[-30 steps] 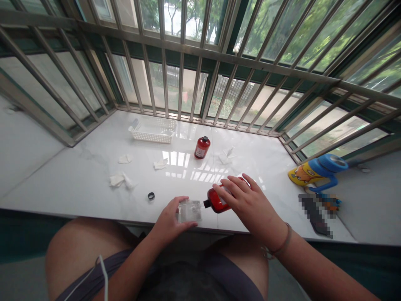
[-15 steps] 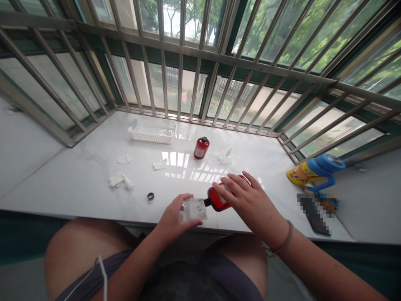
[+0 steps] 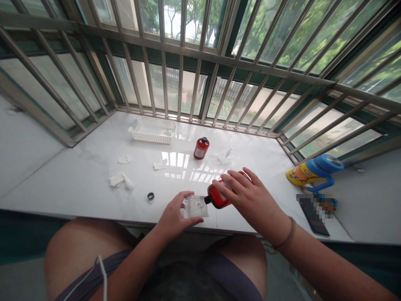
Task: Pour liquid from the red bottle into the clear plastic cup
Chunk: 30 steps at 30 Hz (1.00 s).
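My left hand (image 3: 177, 215) grips a clear, square glass bottle (image 3: 194, 207) between thumb and fingers, close to the counter's front edge. My right hand (image 3: 239, 188) is wrapped over a red bottle (image 3: 217, 197) tipped on its side. The red bottle's black neck (image 3: 207, 200) points left and meets the right end of the clear bottle. Whether liquid flows between them is too small to tell. A black ring-shaped cap (image 3: 151, 196) lies left of my left hand. Farther back stands a second red bottle (image 3: 201, 148), upright with a black top.
On the white counter (image 3: 90, 184) are a white plastic basket (image 3: 152, 138) and crumpled tissues (image 3: 117, 179). More tissue (image 3: 226, 156) lies right of the standing bottle. A yellow and blue flask (image 3: 313, 169) and a dark phone-like slab (image 3: 313, 217) are at right. Metal bars (image 3: 188, 52) line the windows.
Both hands stay almost where they were, with the clear bottle and the red bottle shifted up very slightly. The red bottle remains tipped against the clear one.
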Each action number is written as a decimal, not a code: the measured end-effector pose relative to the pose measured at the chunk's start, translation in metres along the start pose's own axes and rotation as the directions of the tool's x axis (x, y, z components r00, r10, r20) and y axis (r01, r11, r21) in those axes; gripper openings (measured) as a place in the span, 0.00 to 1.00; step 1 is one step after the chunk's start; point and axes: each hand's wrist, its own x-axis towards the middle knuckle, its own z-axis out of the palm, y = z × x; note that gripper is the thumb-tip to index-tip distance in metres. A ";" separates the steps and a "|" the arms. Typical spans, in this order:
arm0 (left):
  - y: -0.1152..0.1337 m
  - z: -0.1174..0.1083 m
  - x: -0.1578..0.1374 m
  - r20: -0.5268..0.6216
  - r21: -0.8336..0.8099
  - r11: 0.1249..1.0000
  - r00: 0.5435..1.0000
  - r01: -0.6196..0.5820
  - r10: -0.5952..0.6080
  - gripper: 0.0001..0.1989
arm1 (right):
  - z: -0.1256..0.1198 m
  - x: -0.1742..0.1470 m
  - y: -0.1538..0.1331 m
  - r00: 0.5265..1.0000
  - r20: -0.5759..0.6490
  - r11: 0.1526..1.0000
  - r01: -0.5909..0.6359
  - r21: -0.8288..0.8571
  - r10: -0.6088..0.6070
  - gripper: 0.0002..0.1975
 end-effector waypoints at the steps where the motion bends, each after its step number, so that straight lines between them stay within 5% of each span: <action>1: 0.001 0.000 0.001 0.000 -0.003 1.000 1.000 0.000 0.000 0.38 | -0.001 0.001 0.001 1.000 -0.010 1.000 0.004 -0.001 -0.004 0.24; 30: -0.002 0.003 0.005 -0.013 -0.148 0.989 1.000 0.022 -0.024 0.41 | -0.022 0.019 0.009 0.986 -0.061 0.983 0.147 -0.111 -0.155 0.21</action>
